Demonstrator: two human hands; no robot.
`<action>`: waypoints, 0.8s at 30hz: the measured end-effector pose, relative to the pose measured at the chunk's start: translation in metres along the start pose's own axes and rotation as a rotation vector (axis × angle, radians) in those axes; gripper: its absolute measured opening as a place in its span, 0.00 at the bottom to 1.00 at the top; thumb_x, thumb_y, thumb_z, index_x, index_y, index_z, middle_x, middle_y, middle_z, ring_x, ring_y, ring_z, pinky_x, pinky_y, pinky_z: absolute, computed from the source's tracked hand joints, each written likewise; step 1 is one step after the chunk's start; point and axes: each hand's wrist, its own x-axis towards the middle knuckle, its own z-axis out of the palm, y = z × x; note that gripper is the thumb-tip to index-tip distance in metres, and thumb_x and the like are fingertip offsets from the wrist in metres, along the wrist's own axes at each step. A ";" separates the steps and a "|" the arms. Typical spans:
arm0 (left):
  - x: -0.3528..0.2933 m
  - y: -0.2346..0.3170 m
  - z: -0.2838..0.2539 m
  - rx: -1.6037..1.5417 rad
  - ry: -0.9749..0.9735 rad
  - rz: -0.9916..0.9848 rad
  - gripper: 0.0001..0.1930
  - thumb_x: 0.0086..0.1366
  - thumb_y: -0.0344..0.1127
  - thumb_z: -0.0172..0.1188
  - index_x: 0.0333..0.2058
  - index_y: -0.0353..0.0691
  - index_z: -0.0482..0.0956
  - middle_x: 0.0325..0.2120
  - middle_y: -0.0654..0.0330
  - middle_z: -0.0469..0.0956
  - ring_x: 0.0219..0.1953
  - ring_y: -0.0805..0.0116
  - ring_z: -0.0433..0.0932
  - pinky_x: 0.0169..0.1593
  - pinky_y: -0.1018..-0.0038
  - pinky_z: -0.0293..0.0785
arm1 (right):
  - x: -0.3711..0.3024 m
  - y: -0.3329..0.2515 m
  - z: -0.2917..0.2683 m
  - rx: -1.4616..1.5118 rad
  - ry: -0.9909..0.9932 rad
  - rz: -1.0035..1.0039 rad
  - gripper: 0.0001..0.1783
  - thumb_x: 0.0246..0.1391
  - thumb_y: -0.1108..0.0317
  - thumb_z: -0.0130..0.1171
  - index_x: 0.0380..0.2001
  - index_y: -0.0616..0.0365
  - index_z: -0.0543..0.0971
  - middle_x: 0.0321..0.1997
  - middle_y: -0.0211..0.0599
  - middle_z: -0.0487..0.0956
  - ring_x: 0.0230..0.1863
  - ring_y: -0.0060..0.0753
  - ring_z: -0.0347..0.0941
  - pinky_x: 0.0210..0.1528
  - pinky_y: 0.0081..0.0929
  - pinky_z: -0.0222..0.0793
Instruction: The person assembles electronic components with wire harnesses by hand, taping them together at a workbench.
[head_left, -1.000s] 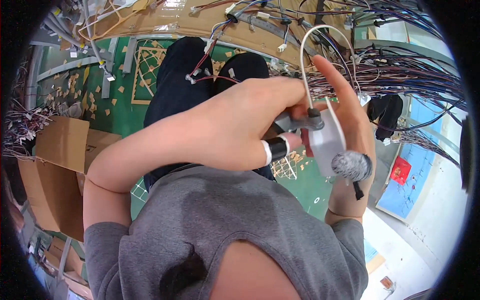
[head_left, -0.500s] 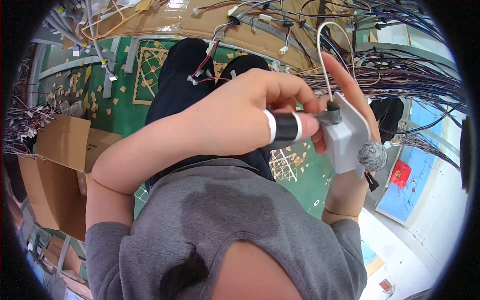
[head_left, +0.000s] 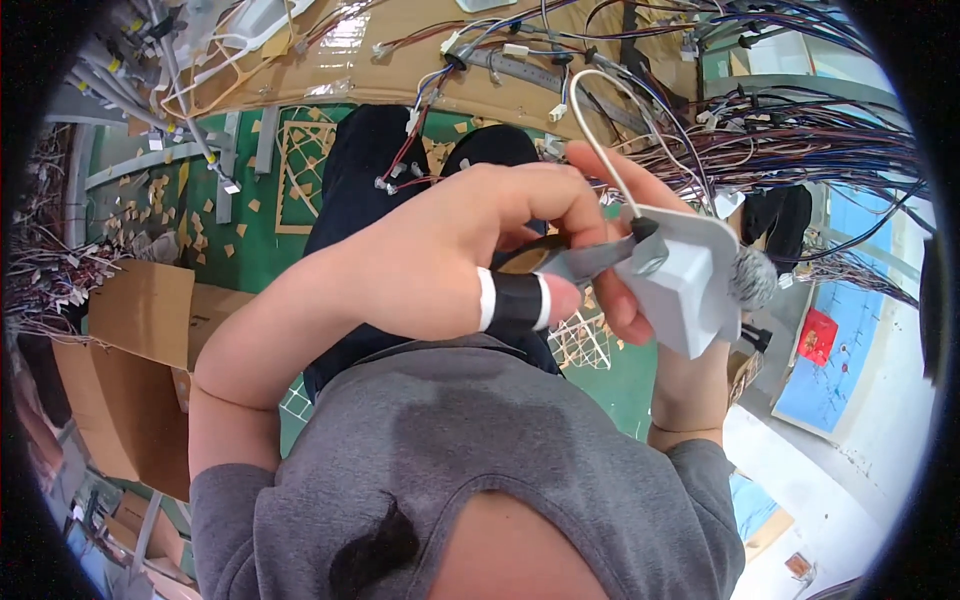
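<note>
A white plastic housing (head_left: pixel 680 290) with a flat flange is held up at the right by my right hand (head_left: pixel 622 305), whose fingers curl behind and beside it. From its top a thin white cable (head_left: pixel 596 135) arches upward, with dark grey tape around its base. A strip of grey tape (head_left: pixel 590 262) runs taut from there to my left hand (head_left: pixel 430 255), pinched in the fingers; a roll's brownish inner edge partly shows behind the thumb. Black-and-white wrapping (head_left: pixel 515 302) covers that thumb. A fuzzy grey ball (head_left: pixel 752 278) sits against the flange's far side.
Beyond my knees is a cardboard-covered bench (head_left: pixel 380 50) with loose wires and connectors. Thick wire bundles (head_left: pixel 800 150) hang at the right. An open cardboard box (head_left: pixel 110 390) stands at the left. Cardboard scraps lie on the green floor (head_left: pixel 262 225).
My left hand has drawn back leftward from the housing, so a longer stretch of grey tape shows. The housing has tilted, and its cable arch leans further left.
</note>
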 end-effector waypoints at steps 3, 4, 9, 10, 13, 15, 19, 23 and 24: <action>-0.002 0.005 0.002 -0.025 0.046 -0.092 0.10 0.52 0.25 0.56 0.35 0.35 0.70 0.31 0.62 0.71 0.34 0.76 0.69 0.38 0.77 0.66 | 0.000 -0.008 0.001 0.023 -0.009 0.024 0.39 0.42 0.57 0.55 0.58 0.59 0.59 0.23 0.36 0.74 0.19 0.23 0.71 0.14 0.13 0.65; -0.002 0.006 0.003 -0.017 0.073 -0.110 0.10 0.52 0.26 0.57 0.35 0.35 0.70 0.30 0.62 0.71 0.33 0.77 0.68 0.38 0.78 0.65 | 0.000 -0.010 0.001 0.040 -0.026 0.030 0.43 0.38 0.55 0.58 0.58 0.59 0.59 0.24 0.36 0.74 0.19 0.24 0.71 0.15 0.14 0.66; -0.001 0.008 0.017 0.101 0.170 -0.088 0.10 0.52 0.30 0.61 0.32 0.34 0.71 0.28 0.62 0.70 0.31 0.78 0.67 0.34 0.79 0.64 | -0.004 -0.013 0.009 -0.015 0.187 0.000 0.53 0.23 0.55 0.67 0.58 0.58 0.59 0.28 0.24 0.68 0.30 0.15 0.66 0.32 0.10 0.58; 0.000 0.008 0.018 0.115 0.202 -0.123 0.10 0.52 0.31 0.61 0.31 0.34 0.72 0.27 0.62 0.70 0.30 0.79 0.67 0.33 0.79 0.64 | -0.005 -0.013 0.007 -0.012 0.183 0.004 0.53 0.23 0.55 0.67 0.58 0.58 0.59 0.28 0.24 0.68 0.30 0.15 0.66 0.32 0.10 0.58; 0.004 0.004 0.024 0.088 0.231 -0.105 0.07 0.56 0.31 0.59 0.27 0.34 0.71 0.25 0.64 0.69 0.29 0.79 0.66 0.32 0.81 0.63 | -0.013 -0.013 0.005 -0.180 0.116 -0.088 0.54 0.21 0.62 0.68 0.59 0.56 0.58 0.29 0.23 0.68 0.31 0.14 0.65 0.33 0.08 0.54; 0.010 0.009 0.025 0.012 0.221 -0.205 0.07 0.57 0.29 0.57 0.25 0.34 0.69 0.25 0.65 0.67 0.30 0.81 0.65 0.33 0.83 0.61 | -0.010 -0.005 0.015 -0.308 0.217 -0.242 0.45 0.32 0.57 0.60 0.58 0.59 0.60 0.27 0.24 0.69 0.26 0.13 0.65 0.26 0.07 0.54; 0.007 0.008 0.025 0.175 0.209 -0.064 0.07 0.56 0.28 0.57 0.24 0.34 0.68 0.24 0.66 0.66 0.28 0.80 0.64 0.32 0.82 0.59 | -0.013 -0.006 0.003 -0.241 0.174 -0.245 0.48 0.30 0.55 0.63 0.58 0.60 0.59 0.28 0.27 0.71 0.28 0.16 0.67 0.28 0.08 0.58; 0.005 0.006 0.024 0.236 0.231 0.039 0.07 0.53 0.27 0.57 0.22 0.34 0.68 0.21 0.63 0.66 0.26 0.75 0.65 0.30 0.80 0.59 | -0.003 0.001 -0.018 0.168 -0.051 0.063 0.45 0.22 0.61 0.72 0.50 0.60 0.64 0.32 0.30 0.74 0.34 0.19 0.71 0.35 0.13 0.65; 0.005 0.008 0.023 0.408 0.195 0.123 0.06 0.52 0.26 0.57 0.22 0.34 0.68 0.21 0.62 0.66 0.25 0.73 0.65 0.30 0.79 0.60 | -0.001 0.004 -0.027 0.099 -0.141 0.085 0.39 0.26 0.63 0.71 0.45 0.60 0.66 0.31 0.32 0.75 0.33 0.21 0.73 0.34 0.15 0.68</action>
